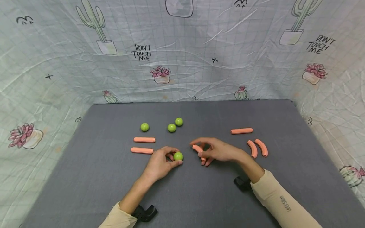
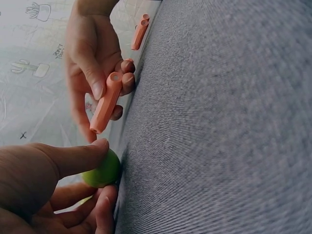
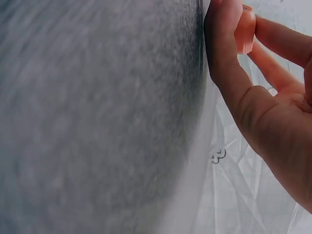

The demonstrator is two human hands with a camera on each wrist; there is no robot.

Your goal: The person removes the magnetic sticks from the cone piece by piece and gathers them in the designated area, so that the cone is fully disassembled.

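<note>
My left hand [image 1: 160, 163] pinches a green ball [image 1: 178, 156] between thumb and fingers, low over the grey table. To its right, my right hand [image 1: 220, 150] grips a curved salmon-pink rod [image 1: 196, 148] between thumb and fingers. In the left wrist view the held rod [image 2: 107, 105] slants down toward the ball [image 2: 108, 170], and a small round hollow shows in its end. The right wrist view catches just one end of this rod [image 3: 246, 29] behind the fingers.
Two straight pink rods [image 1: 144, 139] lie left of the hands. Behind them are three more green balls [image 1: 144, 127]. At the right lie one straight rod [image 1: 241, 130] and two curved rods [image 1: 261, 148]. A printed cloth [image 1: 194, 72] hangs round the table [image 1: 94, 183].
</note>
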